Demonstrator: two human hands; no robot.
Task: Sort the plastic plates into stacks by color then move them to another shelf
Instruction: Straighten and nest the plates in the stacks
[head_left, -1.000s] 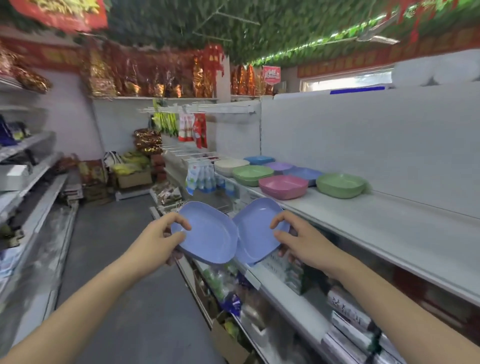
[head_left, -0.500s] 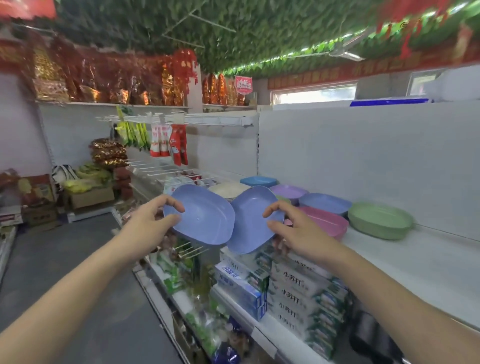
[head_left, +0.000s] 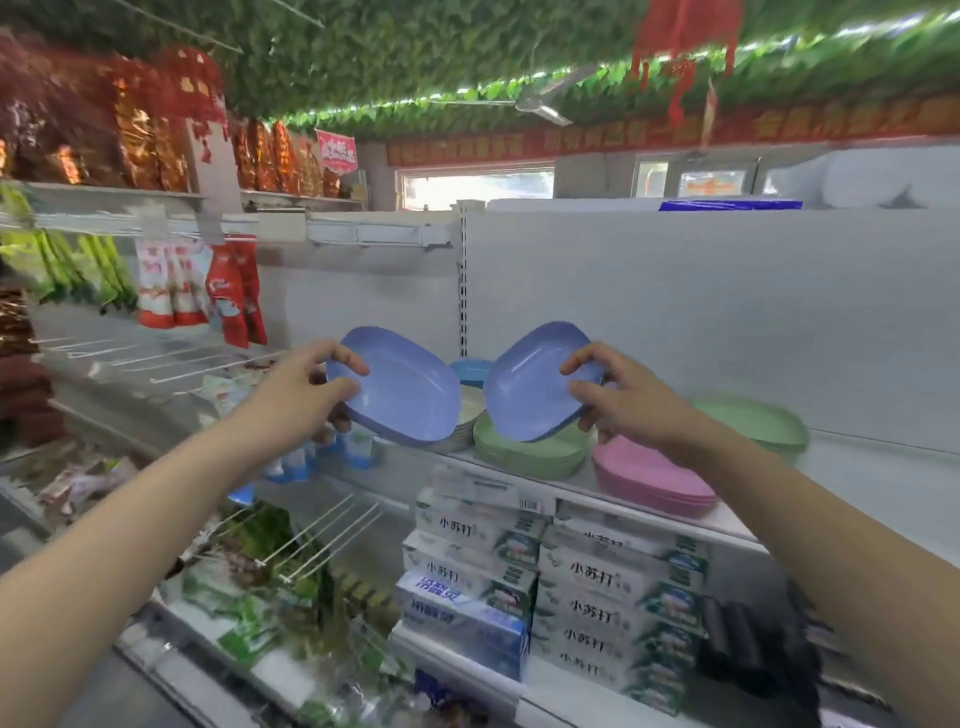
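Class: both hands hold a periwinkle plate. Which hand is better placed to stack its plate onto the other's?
Probably left. The left hand holds its periwinkle plate flatter; the right hand's plate tilts steeply.

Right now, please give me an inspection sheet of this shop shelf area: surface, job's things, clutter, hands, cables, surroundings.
Surface: white metal shelf, bare at its right part.
Job's things: two periwinkle-blue squarish plastic plates, left one, right one, held in the air, apart; green plate stack, pink plate stack, second green stack on the shelf.
Clutter: boxed goods below.
Hands: left hand and right hand each pinch one plate's rim.
Cables: nothing seen.
Surroundings: leafy ceiling, hanging red packets.
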